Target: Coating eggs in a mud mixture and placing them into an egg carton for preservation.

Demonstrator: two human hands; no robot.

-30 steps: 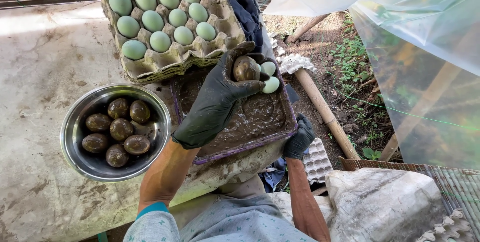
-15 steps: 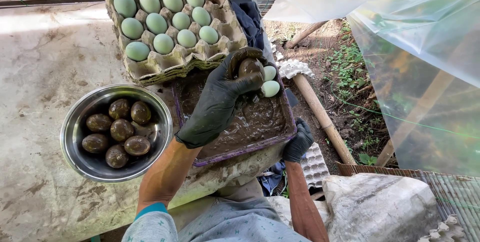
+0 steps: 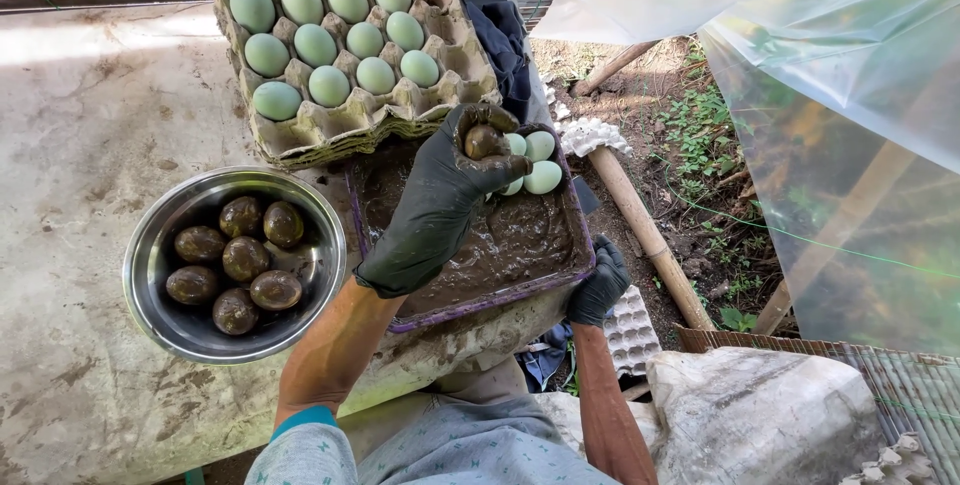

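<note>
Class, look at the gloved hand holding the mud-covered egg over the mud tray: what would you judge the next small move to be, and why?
Probably carry the mud-coated egg leftward and set it in the steel bowl. The left hand holds it above the mud tray, fully brown, like the coated eggs already lying in that bowl. The right hand grips the tray's edge.

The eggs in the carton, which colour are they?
Pale green eggs in a grey-brown carton, clear in the head view.

Pale green eggs [image 3: 330, 45] in a grey-brown carton [image 3: 455, 65], black gloves [image 3: 430, 210], silver bowl [image 3: 150, 255], brown mud-coated eggs [image 3: 240, 255].
</note>
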